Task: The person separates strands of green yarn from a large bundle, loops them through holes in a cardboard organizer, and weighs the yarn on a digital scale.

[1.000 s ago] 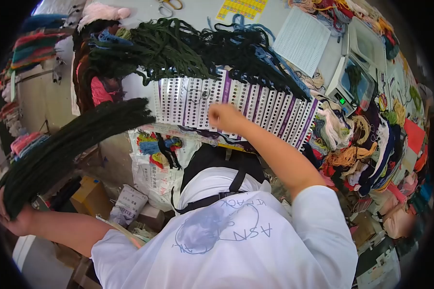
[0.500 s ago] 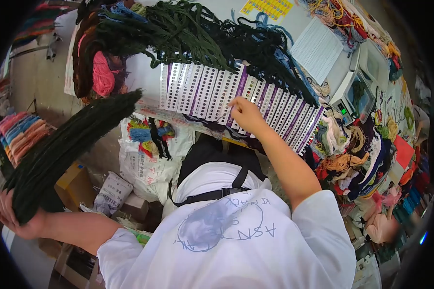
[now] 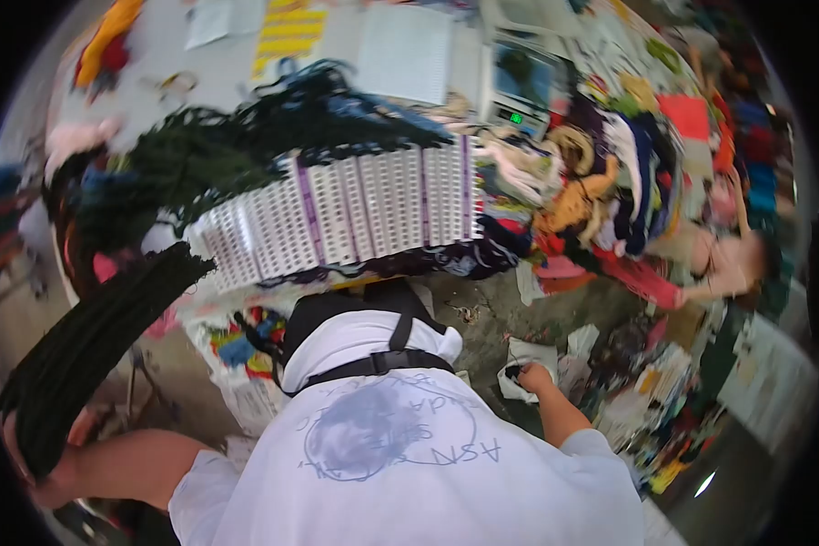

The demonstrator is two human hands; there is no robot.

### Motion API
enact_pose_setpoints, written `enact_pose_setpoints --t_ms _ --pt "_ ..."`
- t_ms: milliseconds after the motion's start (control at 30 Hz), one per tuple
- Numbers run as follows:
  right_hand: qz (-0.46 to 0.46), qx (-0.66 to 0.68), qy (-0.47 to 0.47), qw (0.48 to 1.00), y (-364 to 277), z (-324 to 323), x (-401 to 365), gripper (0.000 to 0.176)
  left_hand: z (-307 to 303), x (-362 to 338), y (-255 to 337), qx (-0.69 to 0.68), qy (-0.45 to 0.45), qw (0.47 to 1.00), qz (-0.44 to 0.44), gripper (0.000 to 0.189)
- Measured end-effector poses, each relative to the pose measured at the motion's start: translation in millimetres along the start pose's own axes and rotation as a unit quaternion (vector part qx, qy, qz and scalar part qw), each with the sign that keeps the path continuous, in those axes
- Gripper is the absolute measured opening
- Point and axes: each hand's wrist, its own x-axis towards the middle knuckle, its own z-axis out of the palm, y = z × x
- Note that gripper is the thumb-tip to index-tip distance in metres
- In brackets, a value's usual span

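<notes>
My left hand (image 3: 53,478), at the lower left, is closed round one end of a thick dark green yarn bundle (image 3: 96,350). The bundle's cut end points up toward the table edge. Down at the right, my right hand (image 3: 534,378) has its fingers curled beside a white bag (image 3: 517,357) with a small dark patch; blur hides what they grip, if anything. White cards with rows of holes (image 3: 364,209) and purple strips lie along the table's near edge. More dark green yarn (image 3: 218,150) lies across their far side.
A scale (image 3: 516,91) with a green display stands on the table behind the cards. Coloured yarn (image 3: 573,205) is heaped to its right. Papers and packages (image 3: 646,391) lie low at the right. A co-worker's arm (image 3: 742,264) reaches in at the far right.
My right hand has left the hole cards and moved down and right, beside the white bag. The view has turned to the right. My left hand still holds the green bundle.
</notes>
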Motion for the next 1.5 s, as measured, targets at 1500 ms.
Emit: enact_pose_setpoints --t_ms 1500 --pt "-0.632 0.349 0.271 0.637 -293.5 -423.3 -188.9 0.023 69.9 -139.8 -398.7 -0.285 -0.079 0.81 -0.506 0.051"
